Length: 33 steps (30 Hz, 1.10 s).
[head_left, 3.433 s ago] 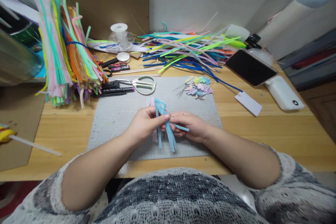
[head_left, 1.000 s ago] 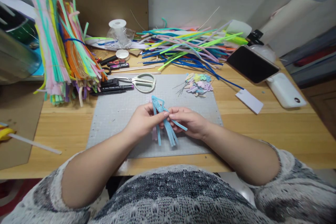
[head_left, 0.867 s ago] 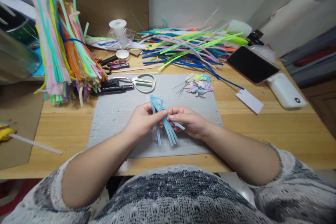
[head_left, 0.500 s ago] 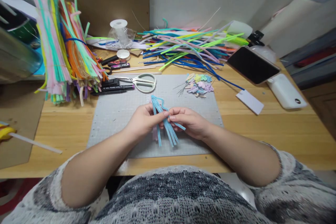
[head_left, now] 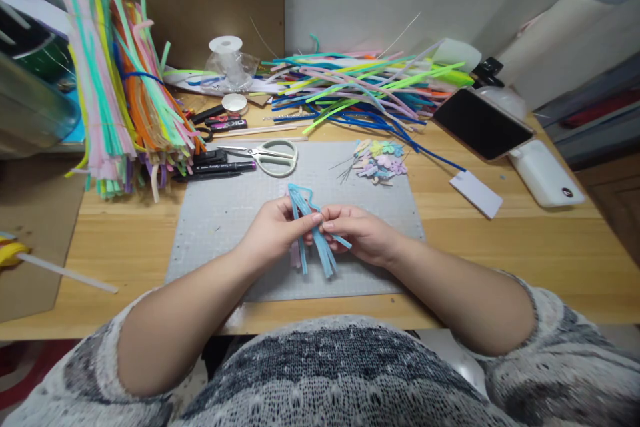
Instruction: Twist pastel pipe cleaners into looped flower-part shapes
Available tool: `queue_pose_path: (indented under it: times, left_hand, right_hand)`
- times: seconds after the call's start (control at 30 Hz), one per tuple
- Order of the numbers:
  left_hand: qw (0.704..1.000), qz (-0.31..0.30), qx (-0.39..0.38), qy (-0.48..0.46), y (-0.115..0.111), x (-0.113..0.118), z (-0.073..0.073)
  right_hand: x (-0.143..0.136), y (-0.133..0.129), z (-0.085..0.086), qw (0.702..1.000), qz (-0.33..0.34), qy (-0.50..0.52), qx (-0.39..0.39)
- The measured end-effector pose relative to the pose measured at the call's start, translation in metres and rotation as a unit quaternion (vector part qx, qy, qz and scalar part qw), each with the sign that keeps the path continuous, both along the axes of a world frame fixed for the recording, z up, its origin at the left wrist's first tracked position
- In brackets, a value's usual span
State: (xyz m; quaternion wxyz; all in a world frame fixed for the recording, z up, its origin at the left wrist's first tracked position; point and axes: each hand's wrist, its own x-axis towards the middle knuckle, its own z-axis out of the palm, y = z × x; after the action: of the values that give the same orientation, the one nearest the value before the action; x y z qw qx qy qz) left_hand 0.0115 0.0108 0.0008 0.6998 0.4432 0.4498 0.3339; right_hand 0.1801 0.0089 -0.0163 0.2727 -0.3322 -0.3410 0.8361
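Several light blue pipe cleaners (head_left: 324, 253), bent over at the top into a bunch, are held above a grey cutting mat (head_left: 220, 213). My left hand (head_left: 274, 227) grips the bunch, its thumb pressed across the strands. Fingers closed, my right hand (head_left: 357, 229) pinches one blue strand that angles out to the right, close to the left thumb. Behind the bunch, a pale pink-lilac piece (head_left: 295, 255) hangs partly hidden below my left hand. The fingertips under the strands are mostly covered.
Scissors (head_left: 277, 158) and black markers (head_left: 220, 169) lie at the mat's top left. Small pastel flowers on wire stems (head_left: 383, 161) rest at its top right. Behind are loose pipe cleaners (head_left: 360, 90), bundled ones (head_left: 100, 93), a white spool (head_left: 227, 60), a phone (head_left: 483, 123) and a white case (head_left: 547, 175).
Both hands stay almost in place. The lower ends of the blue strands have drawn slightly closer together and shifted a little left.
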Motion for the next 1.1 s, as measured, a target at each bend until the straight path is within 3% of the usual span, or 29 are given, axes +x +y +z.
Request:
queue_pose_path:
  times: [0.2,0.47,1.1]
  left_hand:
    - [0.999,0.035,-0.019,-0.016,0.0000,0.0003,0.0009]
    - [0.996,0.031,-0.047,-0.070,0.0005,0.0009,0.0019]
    - [0.989,-0.039,-0.089,-0.110,0.0011,-0.0006,-0.0003]
  right_hand:
    - [0.0005,-0.0007,-0.0030,1.000,-0.021,0.014,0.008]
    - [0.0016,-0.0032,-0.0046,0.997,-0.035,0.035,0.051]
    - [-0.0010,-0.0048,-0.0034,0.990,-0.056,0.073,0.109]
